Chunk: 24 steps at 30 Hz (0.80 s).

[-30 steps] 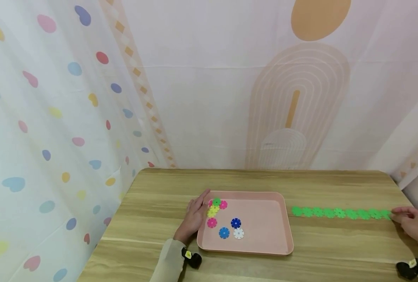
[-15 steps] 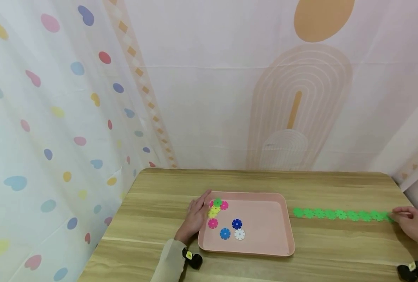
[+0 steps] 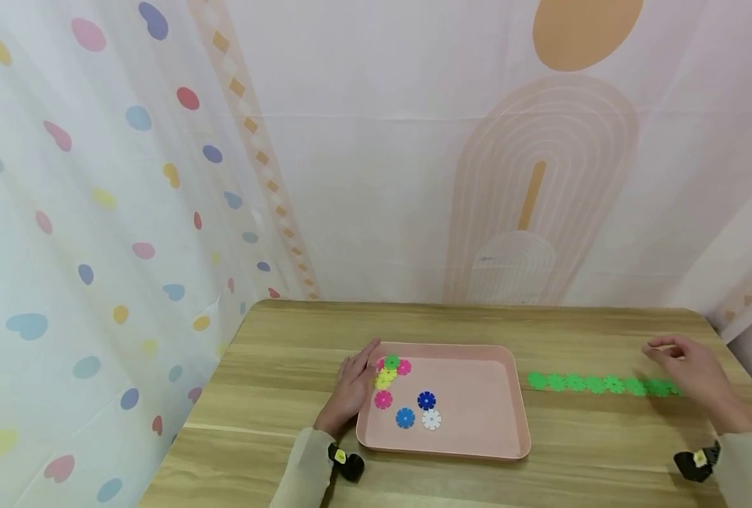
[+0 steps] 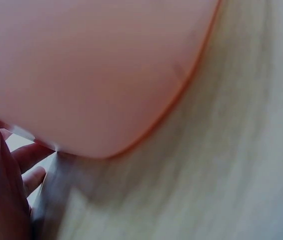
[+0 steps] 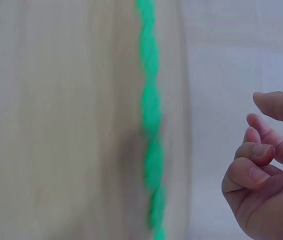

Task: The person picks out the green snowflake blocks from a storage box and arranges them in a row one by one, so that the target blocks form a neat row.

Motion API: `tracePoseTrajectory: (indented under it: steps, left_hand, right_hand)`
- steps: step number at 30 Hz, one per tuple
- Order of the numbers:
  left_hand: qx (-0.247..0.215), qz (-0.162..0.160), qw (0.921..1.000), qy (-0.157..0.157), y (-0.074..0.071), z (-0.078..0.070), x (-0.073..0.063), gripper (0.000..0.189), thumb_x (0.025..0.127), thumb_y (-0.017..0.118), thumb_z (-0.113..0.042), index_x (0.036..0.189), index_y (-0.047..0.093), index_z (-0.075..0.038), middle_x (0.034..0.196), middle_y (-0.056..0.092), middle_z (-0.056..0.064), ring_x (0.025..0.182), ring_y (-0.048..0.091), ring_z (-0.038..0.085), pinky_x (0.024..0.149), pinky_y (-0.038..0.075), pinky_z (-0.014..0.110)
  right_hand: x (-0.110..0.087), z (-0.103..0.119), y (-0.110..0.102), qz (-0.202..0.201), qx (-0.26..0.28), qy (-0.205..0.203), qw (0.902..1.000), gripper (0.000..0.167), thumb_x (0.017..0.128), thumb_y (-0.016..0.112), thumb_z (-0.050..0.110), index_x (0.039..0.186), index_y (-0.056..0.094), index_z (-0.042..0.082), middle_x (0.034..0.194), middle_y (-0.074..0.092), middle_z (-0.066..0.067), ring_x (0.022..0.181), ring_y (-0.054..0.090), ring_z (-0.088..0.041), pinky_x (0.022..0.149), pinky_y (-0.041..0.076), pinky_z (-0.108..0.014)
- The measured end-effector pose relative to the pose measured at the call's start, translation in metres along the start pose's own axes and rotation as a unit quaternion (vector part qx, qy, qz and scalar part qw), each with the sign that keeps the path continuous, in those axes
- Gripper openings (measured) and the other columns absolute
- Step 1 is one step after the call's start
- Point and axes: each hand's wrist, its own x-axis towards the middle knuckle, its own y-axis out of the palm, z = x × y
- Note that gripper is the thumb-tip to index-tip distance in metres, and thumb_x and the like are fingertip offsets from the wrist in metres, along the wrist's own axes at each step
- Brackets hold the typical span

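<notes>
My left hand [image 3: 349, 389] rests along the left rim of a pink tray [image 3: 477, 402], its fingers fairly straight. In the left wrist view, fingers [image 4: 29, 155] show beside the tray's wall [image 4: 96, 110]. Several snowflake discs lie in the tray: a dark blue disc [image 3: 426, 401], a light blue disc [image 3: 405, 418], a white disc [image 3: 432, 419], and pink, yellow and green ones near my left hand. Right of the tray stretches a chain of green snowflake discs [image 3: 595, 384]. My right hand [image 3: 687, 370] hovers above its right end, fingers loosely bent, thumb apart, holding nothing.
The wooden table [image 3: 300, 331] ends at a back edge against a patterned curtain [image 3: 376, 212]. A dotted curtain [image 3: 109, 282] hangs at the left. Small black cameras sit on both wrists.
My right hand has let go of the green chain's right end, risen and moved left and away from me over it. My left hand stays at the tray.
</notes>
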Motion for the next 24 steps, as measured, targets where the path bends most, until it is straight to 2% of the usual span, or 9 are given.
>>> tracePoseTrajectory:
  steps: [3,6,13,19,24]
  left_hand:
    - [0.0,0.003,1.0,-0.003,0.0,-0.001,0.001,0.049,0.108,0.033,-0.018,0.157,0.031,-0.023,0.161,0.03,0.003,0.151,0.017,0.032,0.121,-0.006,0.051]
    - [0.0,0.0,1.0,0.004,0.0,-0.002,0.002,0.049,0.107,0.033,-0.017,0.156,0.032,-0.021,0.161,0.031,0.005,0.151,0.019,0.033,0.121,-0.006,0.052]
    - [-0.003,-0.003,1.0,0.007,-0.001,-0.002,0.003,0.049,0.107,0.033,-0.018,0.156,0.032,-0.021,0.161,0.031,0.006,0.151,0.019,0.033,0.121,-0.006,0.052]
    - [-0.015,0.001,0.9999,-0.005,0.001,-0.001,0.001,0.05,0.107,0.033,-0.019,0.157,0.03,-0.023,0.162,0.029,0.003,0.152,0.013,0.032,0.121,-0.007,0.05]
    - [-0.009,0.004,0.9999,0.001,0.0,0.002,0.002,0.05,0.107,0.032,-0.018,0.157,0.03,-0.021,0.162,0.029,0.003,0.151,0.018,0.03,0.121,-0.007,0.049]
  right_hand:
    - [0.004,0.02,0.007,0.005,0.013,-0.038,0.9992,0.044,0.104,0.05,0.032,0.122,0.058,-0.007,0.112,0.06,-0.028,0.086,0.055,-0.01,0.064,0.044,-0.029]
    - [0.008,0.042,0.016,0.012,0.029,-0.066,0.9973,0.039,0.104,0.05,0.031,0.12,0.062,-0.003,0.111,0.063,-0.021,0.081,0.048,0.007,0.064,0.045,-0.027]
    - [0.017,0.097,0.039,0.049,0.091,-0.107,0.9889,0.032,0.103,0.053,0.028,0.115,0.064,0.0,0.11,0.065,-0.017,0.085,0.054,-0.007,0.066,0.047,-0.026]
    - [0.025,0.136,0.064,0.095,0.137,-0.15,0.9745,0.022,0.101,0.059,0.019,0.108,0.066,0.0,0.099,0.067,-0.009,0.08,0.054,-0.011,0.064,0.048,-0.026]
    - [0.032,0.163,0.084,0.147,0.164,-0.156,0.9631,0.021,0.1,0.06,0.019,0.107,0.065,0.0,0.093,0.063,-0.007,0.078,0.053,-0.017,0.06,0.047,-0.026]
